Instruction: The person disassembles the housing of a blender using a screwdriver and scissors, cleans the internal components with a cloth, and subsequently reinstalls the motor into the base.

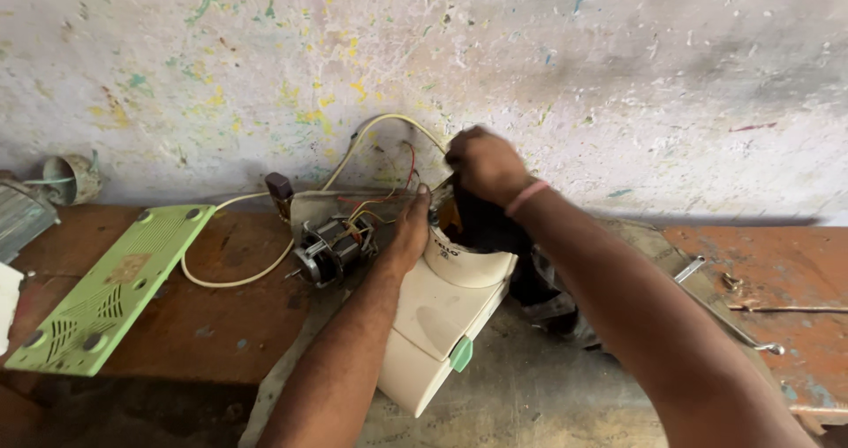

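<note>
A cream appliance housing [446, 311] with a small green button on its front lies tilted on a grey cloth [548, 386], open end toward the wall. This housing serves as the landmark. The left hand [408, 227] rests flat against the housing's upper left rim, fingers stretched out and pressed on the edge, so it is braced there rather than wrapped around anything. The right hand [484, 165] hovers just above the housing's open end, fingers bunched narrowly together around something among the wires; what they pinch is too small to tell. A pink band circles that wrist.

Just left of the housing, touching the left hand's side, sits an exposed electric motor [331, 249] with red and yellow leads. A cream power cord [231, 280] loops from the motor leftward and arcs back above the housing. Further left of the housing a pale green vented panel [115, 289] lies flat on the reddish bench [212, 324]. To the housing's right, well apart, a thin metal rod [786, 307] rests on a worn orange surface.
</note>
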